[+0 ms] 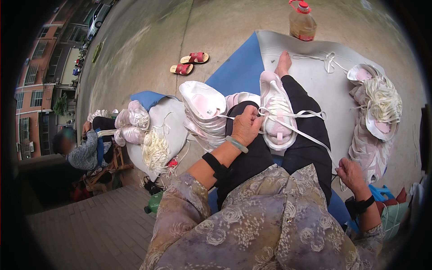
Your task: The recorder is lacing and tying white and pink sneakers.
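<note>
A white and pink sneaker (pixel 275 105) rests across my thighs, its toe pointing away from me. White shoelace (pixel 310 135) runs through its upper eyelets, with loose lengths trailing to the right. My left hand (pixel 246 127) is closed at the shoe's left side, pinching a lace; a short piece shows left of the fingers. Out to the right and nearer me, my right hand (pixel 352 174) is closed on the far end of a lace stretched from the shoe. Its fingertips are partly hidden. Close by my left hand stands a stack of nested sneakers (pixel 204 112).
At right, another row of sneakers (pixel 369 148) carries a bundle of white laces (pixel 383 100). More laces (pixel 155 150) and shoes (pixel 132 119) lie left, near a seated person (pixel 85 150). Red sandals (pixel 194 57) and a red-capped jug (pixel 302 22) stand ahead, beyond the sheet (pixel 310 42).
</note>
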Tool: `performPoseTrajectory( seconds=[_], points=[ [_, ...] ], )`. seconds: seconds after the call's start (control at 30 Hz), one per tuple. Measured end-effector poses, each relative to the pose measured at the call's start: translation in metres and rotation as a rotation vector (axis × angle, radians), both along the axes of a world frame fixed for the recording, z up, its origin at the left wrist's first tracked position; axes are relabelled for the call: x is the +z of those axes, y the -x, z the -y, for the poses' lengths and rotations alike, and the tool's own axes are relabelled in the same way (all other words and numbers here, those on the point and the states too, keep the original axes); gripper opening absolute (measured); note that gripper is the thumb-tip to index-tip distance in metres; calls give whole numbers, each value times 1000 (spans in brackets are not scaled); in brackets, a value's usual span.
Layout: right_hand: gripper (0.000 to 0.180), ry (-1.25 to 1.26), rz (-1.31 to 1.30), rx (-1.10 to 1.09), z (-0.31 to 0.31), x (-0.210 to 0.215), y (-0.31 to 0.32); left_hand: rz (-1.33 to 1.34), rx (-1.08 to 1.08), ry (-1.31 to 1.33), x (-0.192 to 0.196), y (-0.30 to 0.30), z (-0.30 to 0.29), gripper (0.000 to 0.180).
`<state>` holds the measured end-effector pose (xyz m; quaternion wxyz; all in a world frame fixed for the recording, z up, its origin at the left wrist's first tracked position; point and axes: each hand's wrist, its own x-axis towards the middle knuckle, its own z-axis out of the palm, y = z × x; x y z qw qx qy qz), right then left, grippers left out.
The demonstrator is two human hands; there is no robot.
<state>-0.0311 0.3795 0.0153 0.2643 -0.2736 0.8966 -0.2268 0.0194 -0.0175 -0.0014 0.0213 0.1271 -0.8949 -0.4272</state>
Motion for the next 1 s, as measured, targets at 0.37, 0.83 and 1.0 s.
performPoseTrajectory(
  seconds=[0.37, 0.83, 1.0],
  points=[
    [33, 425, -330, 160, 165, 2, 25, -68, 51, 194, 21, 17, -11, 43],
    [49, 328, -303, 62, 177, -6, 30, -335, -242, 392, 16, 34, -56, 10],
    [32, 299, -347, 156, 185, -6, 33, -318, -194, 414, 6, 37, -61, 10]
  ],
)
